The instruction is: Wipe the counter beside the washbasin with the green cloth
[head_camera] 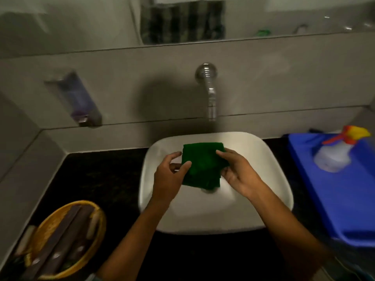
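Note:
A folded dark green cloth (204, 164) is held above the white washbasin (261, 159) in the middle of the view. My left hand (169, 176) pinches the cloth's left edge between thumb and fingers. My right hand (236, 169) grips its right edge. The black counter (105, 175) stretches to the left of the basin and continues as a narrow strip on the right, beside a blue tray.
A chrome tap (210, 92) juts from the wall above the basin. A soap dispenser (78, 98) hangs on the wall at left. A yellow wicker basket (60, 238) with toiletries sits front left. A blue tray (332, 189) carrying a spray bottle (336, 155) lies at right.

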Available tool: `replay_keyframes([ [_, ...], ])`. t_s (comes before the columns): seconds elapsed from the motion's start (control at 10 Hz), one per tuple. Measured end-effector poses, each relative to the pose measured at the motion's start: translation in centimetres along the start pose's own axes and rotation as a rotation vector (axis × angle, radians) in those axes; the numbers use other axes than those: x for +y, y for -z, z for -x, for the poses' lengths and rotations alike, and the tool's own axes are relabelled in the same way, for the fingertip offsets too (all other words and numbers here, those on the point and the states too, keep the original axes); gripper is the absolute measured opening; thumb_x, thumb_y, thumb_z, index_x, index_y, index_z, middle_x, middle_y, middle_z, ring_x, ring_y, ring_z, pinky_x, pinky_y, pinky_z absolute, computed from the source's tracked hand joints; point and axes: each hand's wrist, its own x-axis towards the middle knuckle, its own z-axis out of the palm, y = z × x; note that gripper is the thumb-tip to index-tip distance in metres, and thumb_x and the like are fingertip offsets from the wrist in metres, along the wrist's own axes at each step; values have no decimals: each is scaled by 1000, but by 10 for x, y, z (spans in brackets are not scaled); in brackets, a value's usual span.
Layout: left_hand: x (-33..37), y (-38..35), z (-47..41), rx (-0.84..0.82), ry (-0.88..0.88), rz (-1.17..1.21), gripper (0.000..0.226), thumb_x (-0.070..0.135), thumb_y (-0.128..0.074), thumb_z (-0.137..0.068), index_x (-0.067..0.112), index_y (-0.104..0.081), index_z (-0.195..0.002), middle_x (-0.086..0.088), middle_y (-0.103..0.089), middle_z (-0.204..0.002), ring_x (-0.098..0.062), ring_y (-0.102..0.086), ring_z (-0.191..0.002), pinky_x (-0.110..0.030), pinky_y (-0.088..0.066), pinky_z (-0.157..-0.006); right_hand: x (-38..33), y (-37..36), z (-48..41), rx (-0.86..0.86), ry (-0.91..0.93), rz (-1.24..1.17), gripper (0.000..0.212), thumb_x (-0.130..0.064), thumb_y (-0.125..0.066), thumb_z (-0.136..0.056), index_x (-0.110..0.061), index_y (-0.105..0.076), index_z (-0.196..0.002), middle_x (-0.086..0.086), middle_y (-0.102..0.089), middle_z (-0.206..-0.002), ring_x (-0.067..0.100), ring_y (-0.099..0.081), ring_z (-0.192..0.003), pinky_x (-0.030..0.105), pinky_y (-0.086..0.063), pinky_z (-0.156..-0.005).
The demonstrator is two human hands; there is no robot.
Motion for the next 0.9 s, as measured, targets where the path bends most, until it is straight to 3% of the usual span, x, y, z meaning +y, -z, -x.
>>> replay_keyframes([
  [0.1,24,-84,10,-112,11,-6,42,30,-71,-82,33,-49,-117,0,-71,-89,-9,-69,-80,-20,-59,-64,-35,66,32,197,162,54,41,-6,-63,-89,-12,-49,-127,18,-66,-120,26,-72,-98,34,-62,-74],
  [0.2,53,-224,41,-267,-154,-216,30,30,-68,-84,31,-50,-108,-3,-73,-84,-15,-70,-73,-29,-59,-62,-74,180,84,750,389,827,33,-18,-63,-90,-22,-44,-116,5,-65,-93,24,-65,-71,38,-54,-70],
  [0.3,59,-285,57,-353,-287,-450,29,33,-58,-89,29,-55,-117,-10,-74,-93,-30,-69,-85,-41,-56,-73,-89,231,103,883,427,1097,25,-16,-65,-88,-13,-51,-108,7,-65,-85,31,-60,-71,37,-45,-71],
  [0.4,58,-374,84,-517,-443,-665,33,34,-47,-93,30,-58,-124,-16,-71,-107,-38,-62,-101,-44,-49,-85,-112,312,129,921,305,1137,13,-5,-60,-86,-7,-64,-99,12,-70,-106,31,-63,-102,32,-42,-84],
  [0.5,55,-422,103,-612,-526,-753,37,33,-42,-94,23,-56,-127,-18,-69,-111,-36,-57,-111,-46,-41,-95,-122,356,146,973,215,1151,24,0,-52,-87,-7,-66,-106,17,-66,-118,32,-57,-114,32,-39,-96],
  [0.6,36,-464,138,-739,-622,-856,47,30,-40,-91,8,-52,-131,-22,-65,-120,-35,-34,-138,-58,3,-113,-123,400,169,900,107,1289,36,6,-44,-87,-5,-64,-114,22,-54,-131,34,-50,-124,34,-33,-106],
  [0.7,23,-470,154,-843,-728,-958,48,32,-41,-89,2,-60,-122,-32,-54,-131,-43,-14,-144,-59,27,-106,-117,420,181,731,-170,1515,37,-6,-45,-91,-14,-63,-121,18,-39,-145,33,-43,-132,41,-29,-110],
  [0.8,20,-465,149,-864,-832,-1015,46,35,-41,-86,7,-68,-110,-32,-30,-150,-40,-1,-147,-64,24,-107,-109,429,186,742,-353,1818,33,-28,-46,-91,-28,-65,-117,6,-27,-155,24,-31,-137,46,-23,-108],
  [0.9,29,-451,132,-778,-855,-1053,45,37,-46,-80,11,-71,-106,-25,-38,-148,-36,-16,-146,-67,5,-113,-107,424,177,829,-180,1818,30,-30,-46,-90,-28,-67,-110,6,-36,-150,23,-36,-133,44,-27,-101],
])
